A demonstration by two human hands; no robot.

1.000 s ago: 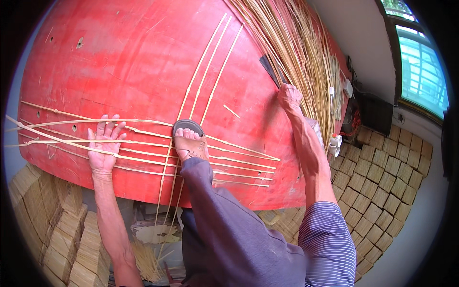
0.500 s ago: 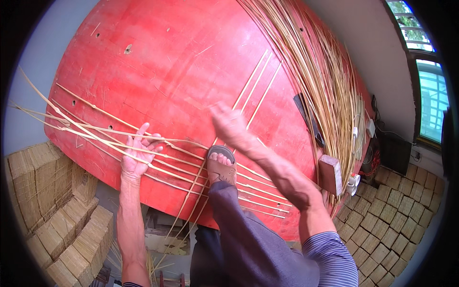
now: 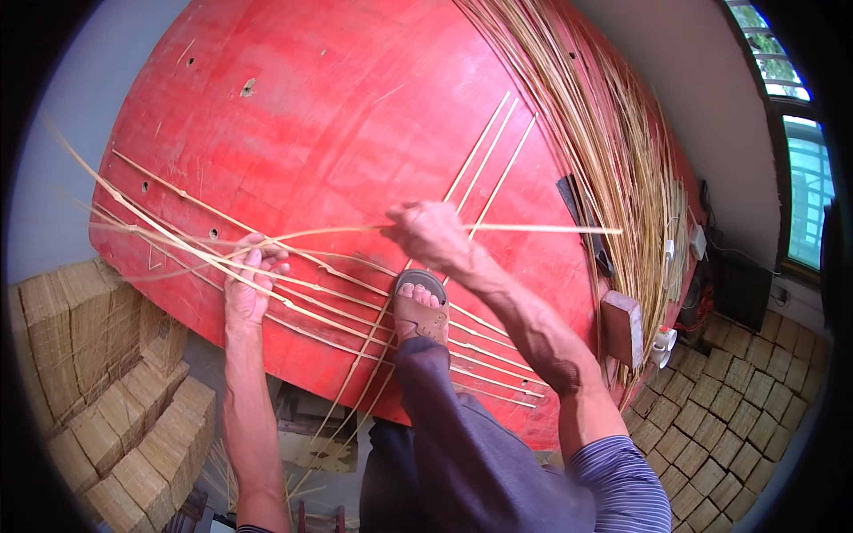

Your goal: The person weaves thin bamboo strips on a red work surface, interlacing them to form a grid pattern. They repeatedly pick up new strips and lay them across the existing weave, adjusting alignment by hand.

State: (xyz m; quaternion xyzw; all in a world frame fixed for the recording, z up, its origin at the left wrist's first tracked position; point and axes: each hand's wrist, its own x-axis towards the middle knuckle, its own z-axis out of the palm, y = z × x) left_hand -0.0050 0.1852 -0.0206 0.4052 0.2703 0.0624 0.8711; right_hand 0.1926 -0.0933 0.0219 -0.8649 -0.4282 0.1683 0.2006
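My right hand (image 3: 428, 236) is closed on a thin bamboo strip (image 3: 551, 230), which sticks out to the right and runs back left toward my other hand. With its fingers curled, my left hand (image 3: 251, 282) grips several pale bamboo strips (image 3: 160, 229) whose loose ends fan out past the board's left edge. More strips lie side by side to the right of my sandalled foot (image 3: 420, 306), which presses down where they cross three slanting strips (image 3: 487, 147). How the strips interlace beneath the foot is hidden.
The red board (image 3: 293, 115) has a few holes. A big bundle of long strips (image 3: 613, 151) lies along its right side, beside a dark flat bar (image 3: 582, 218) and a reddish block (image 3: 622, 329). Stacked tan bundles (image 3: 133, 444) stand at lower left; similar blocks (image 3: 720, 400) cover the right floor.
My right hand now has a strip drawn out across the board to the right. The fingers of my left hand, spread before, have curled in around the strips.
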